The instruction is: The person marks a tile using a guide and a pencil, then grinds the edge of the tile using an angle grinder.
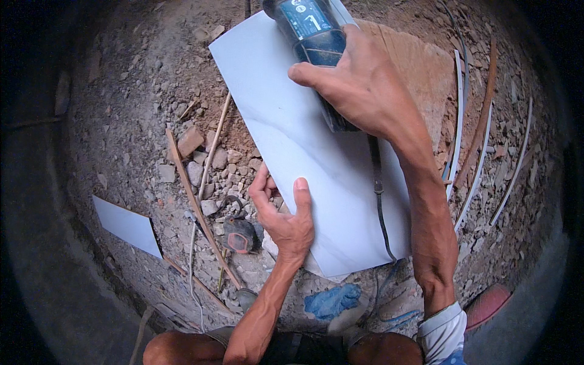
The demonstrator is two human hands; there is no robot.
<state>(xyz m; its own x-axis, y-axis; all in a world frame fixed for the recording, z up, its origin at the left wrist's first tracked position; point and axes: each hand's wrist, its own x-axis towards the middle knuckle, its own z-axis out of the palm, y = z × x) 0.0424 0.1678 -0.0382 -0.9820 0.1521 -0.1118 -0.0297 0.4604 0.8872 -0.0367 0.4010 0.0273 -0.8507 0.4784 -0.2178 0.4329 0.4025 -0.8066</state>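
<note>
My right hand [365, 85] is closed around the body of a dark blue power tool [319, 45], held over the upper part of a white, faintly veined tile or panel [328, 201]. The tool's black cord runs down over the panel. My left hand [283, 225] grips the panel's left edge, thumb on the face and fingers curled at the edge. Beneath the panel's upper right shows a flat reddish-beige slab [413, 61]. What the tool's far end touches is out of the picture.
Rubble ground [134, 109] holds wooden sticks [187, 171], a white offcut [125, 225], a tape measure [237, 234], a crumpled blue bag [331, 299] and long thin strips [486, 164] at right. My knees and a reddish sandal [486, 304] show below.
</note>
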